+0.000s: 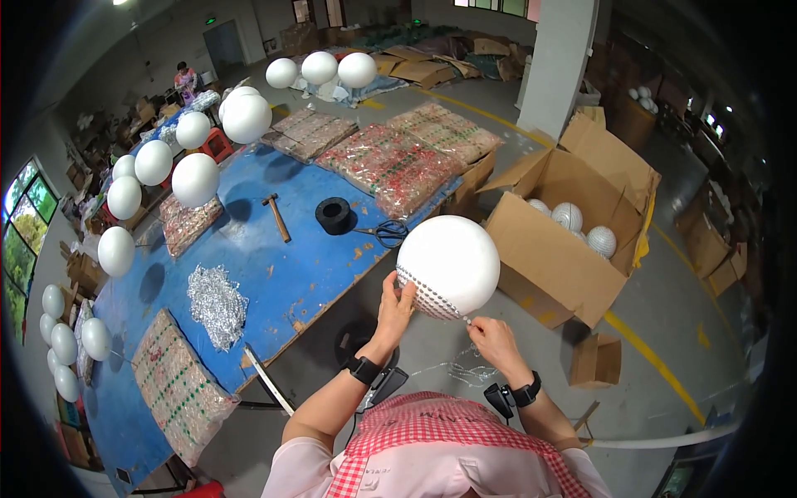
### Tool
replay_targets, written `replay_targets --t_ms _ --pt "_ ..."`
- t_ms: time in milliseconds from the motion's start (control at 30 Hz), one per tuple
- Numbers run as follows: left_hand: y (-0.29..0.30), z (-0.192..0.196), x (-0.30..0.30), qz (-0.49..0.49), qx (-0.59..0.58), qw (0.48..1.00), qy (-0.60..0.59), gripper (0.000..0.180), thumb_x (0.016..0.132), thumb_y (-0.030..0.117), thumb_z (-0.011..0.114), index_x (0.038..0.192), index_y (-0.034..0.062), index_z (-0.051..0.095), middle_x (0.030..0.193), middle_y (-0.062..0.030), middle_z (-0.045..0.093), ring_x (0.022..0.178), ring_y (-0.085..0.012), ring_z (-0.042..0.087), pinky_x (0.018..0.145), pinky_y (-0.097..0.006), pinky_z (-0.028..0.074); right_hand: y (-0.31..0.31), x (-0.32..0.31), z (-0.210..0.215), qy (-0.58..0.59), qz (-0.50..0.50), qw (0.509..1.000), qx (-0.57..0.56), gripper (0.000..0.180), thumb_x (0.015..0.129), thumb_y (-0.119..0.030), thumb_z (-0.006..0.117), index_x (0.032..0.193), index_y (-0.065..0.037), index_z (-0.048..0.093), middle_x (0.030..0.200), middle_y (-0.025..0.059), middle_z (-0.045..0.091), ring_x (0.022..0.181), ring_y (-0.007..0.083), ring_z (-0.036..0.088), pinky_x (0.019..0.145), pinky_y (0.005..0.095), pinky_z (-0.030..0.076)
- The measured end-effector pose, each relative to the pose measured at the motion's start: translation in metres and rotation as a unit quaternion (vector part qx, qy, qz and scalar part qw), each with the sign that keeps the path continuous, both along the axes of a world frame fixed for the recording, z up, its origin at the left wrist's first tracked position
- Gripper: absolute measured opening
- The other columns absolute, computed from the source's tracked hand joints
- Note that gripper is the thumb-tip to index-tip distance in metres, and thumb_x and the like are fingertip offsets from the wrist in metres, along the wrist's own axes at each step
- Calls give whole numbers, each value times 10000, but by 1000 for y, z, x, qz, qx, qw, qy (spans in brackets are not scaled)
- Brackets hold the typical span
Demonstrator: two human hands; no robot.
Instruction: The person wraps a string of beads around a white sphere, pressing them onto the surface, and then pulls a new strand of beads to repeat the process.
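A large white ball (452,256) hangs in front of me, its lower part wrapped in rows of a silver bead string (425,297). My left hand (395,310) is closed on the ball's lower left side, thumb lying over the beaded rows. At the ball's lower right, my right hand (496,343) pinches the bead string between thumb and fingers. Loose silver strands (465,369) show below, between my forearms. What lies under the ball is hidden.
On the blue table (274,307) are a hammer (276,217), a roll of black tape (334,216), scissors (388,233), a silver bead pile (217,307) and several clear bags of beads (178,382). White balls (196,180) stand along its far side. A cardboard box (552,249) holds beaded balls (601,241).
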State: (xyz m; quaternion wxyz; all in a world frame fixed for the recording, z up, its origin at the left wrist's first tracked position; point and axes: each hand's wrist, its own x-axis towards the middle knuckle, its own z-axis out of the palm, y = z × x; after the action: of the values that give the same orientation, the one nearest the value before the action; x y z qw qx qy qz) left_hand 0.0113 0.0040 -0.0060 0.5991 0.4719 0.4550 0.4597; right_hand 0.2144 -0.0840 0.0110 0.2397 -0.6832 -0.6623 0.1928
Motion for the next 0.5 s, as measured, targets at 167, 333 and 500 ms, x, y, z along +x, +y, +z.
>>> replay_targets --t_ms 167,333,500 --pt "7 -3 -3 -37 86 983 161 920 825 333 663 1414 -105 108 1323 -263 423 1222 -325 444 999 -350 379 2 6 -3 322 8 947 -12 152 865 -128 572 826 -2 647 713 77 650 649 158 613 622 261 470" --pt "6 -3 -3 -35 8 997 67 886 873 337 631 1459 -2 61 1344 -209 429 1158 -233 480 934 -322 410 -13 1 18 396 7 917 47 164 891 -132 570 892 -2 670 710 33 642 673 93 590 609 224 453" --pt "3 2 -3 -27 -27 999 -11 897 879 385 626 1465 12 59 1373 -208 398 1204 -231 448 965 -320 391 -14 -11 21 320 -18 941 111 154 876 -132 586 918 -7 665 720 44 654 663 96 596 593 241 454"
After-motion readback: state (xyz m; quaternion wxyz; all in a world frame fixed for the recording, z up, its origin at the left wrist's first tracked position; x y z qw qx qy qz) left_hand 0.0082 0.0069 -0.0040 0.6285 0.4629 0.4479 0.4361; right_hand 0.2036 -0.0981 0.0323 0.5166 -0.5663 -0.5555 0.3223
